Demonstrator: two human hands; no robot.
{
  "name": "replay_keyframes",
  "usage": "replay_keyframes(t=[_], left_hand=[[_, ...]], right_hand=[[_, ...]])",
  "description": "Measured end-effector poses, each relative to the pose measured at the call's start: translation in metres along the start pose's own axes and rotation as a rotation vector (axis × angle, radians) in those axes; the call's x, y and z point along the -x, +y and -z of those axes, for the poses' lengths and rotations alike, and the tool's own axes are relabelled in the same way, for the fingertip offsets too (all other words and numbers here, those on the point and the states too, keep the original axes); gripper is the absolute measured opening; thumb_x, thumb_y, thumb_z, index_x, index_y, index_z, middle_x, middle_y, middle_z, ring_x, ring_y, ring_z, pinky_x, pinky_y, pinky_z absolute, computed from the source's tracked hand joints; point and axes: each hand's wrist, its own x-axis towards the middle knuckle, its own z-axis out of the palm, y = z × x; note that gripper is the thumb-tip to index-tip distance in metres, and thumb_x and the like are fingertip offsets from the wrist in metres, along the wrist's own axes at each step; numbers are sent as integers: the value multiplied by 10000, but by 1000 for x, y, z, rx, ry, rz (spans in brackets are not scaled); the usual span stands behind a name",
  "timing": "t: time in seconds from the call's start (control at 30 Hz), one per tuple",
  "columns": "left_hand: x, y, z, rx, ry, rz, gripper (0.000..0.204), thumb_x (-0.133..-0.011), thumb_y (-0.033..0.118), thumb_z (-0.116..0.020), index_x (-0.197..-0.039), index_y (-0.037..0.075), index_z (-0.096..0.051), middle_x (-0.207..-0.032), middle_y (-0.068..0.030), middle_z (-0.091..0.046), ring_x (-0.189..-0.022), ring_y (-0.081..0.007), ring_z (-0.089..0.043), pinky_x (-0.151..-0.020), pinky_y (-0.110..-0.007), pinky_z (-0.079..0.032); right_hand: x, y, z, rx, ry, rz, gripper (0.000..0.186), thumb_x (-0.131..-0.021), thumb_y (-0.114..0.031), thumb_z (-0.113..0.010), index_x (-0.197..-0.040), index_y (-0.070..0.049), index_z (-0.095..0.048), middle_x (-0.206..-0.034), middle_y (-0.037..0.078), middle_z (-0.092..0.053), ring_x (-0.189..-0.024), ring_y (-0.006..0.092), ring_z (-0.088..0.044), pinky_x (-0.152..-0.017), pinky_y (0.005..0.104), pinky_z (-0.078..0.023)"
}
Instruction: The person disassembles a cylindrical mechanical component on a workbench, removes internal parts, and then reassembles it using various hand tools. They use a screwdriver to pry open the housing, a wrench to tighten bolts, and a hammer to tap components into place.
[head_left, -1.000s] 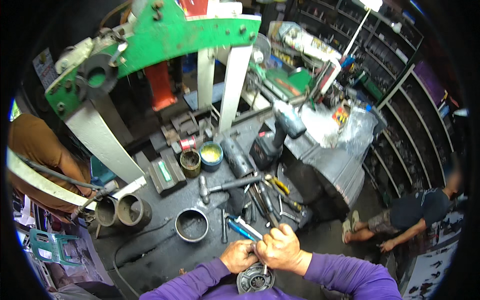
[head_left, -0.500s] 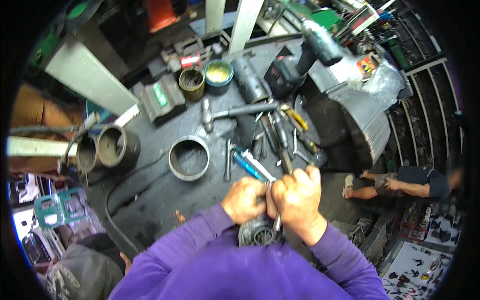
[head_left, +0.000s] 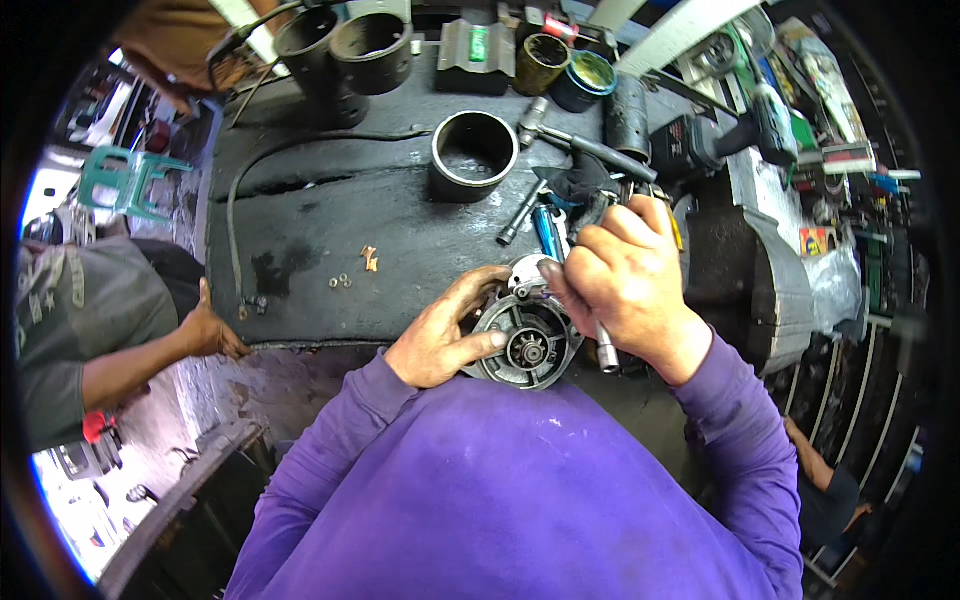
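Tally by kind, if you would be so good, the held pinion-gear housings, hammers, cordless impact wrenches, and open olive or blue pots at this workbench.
Pinion-gear housing: 1, in the left hand
Hammer: 1
Cordless impact wrench: 1
Open pots: 2, an olive pot and a blue pot
Total: 5

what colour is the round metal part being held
The round metal part is silvery grey; best in the head view.

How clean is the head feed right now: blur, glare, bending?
Head view: small toothed grey metal gear fairly sharp; head view: dark shelving with pale edges dim and curved near the black rim; head view: lower-left background washed out white.
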Motion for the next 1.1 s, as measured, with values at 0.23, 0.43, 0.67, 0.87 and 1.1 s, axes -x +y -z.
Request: replay_keyframes(t=[0.23, 0.43, 0.67, 0.87, 1.1], left_hand=[[-4, 9, -2, -298, 25, -145, 739, -949, 178, -816, -1557, -74, -480, -1542, -193, -552, -1458, -285, -536, -1234, -429, -430], [-27, 7, -26, -448, 227, -169, 526, -898, 17, -804, -1386, -15, -608, -1293, -150, -680, -1209, -232, -688, -1063, -391, -552], [-30, 8, -37, -554, 332, -169, 155, -897, 35, -750, -1047, 41, -714, -978, -180, -720, -999, -397, -717, -857, -457, -579], [-31, 16, -32, -557, 273, -135, 130, -896, 26, -724, -1018, -8, -695, -973, -243, -760, -898, -461, -747, -768, -484, -593], [-37, 23, -28, -514, 255, -118, 81, -898, 7, -726, -958, -33, -689, -952, -265, -752, -884, -438, -764, -747, -481, -589]], right_hand=[[-26, 7, -21, -66, -106, 480, 238, -744, -341, -734, -689, -140, -619, -729, -1, -573, -817, 214, -575, -916, 430, -482], [-25, -15, -16, 64, -177, 287, 212, -799, -340, -656, -744, -135, -641, -758, 16, -564, -836, 229, -562, -954, 450, -462], [-11, -22, -23, 62, -89, 204, 240, -833, -343, -715, -740, -136, -638, -732, 26, -551, -797, 235, -545, -918, 490, -464], [-19, -39, -29, 76, -17, -15, 219, -752, -269, -726, -671, -137, -571, -655, 14, -523, -696, 225, -517, -796, 460, -450], [-14, -39, -35, 70, 58, -114, 314, -771, -219, -798, -657, -140, -516, -649, 29, -542, -656, 229, -491, -749, 459, -415]])
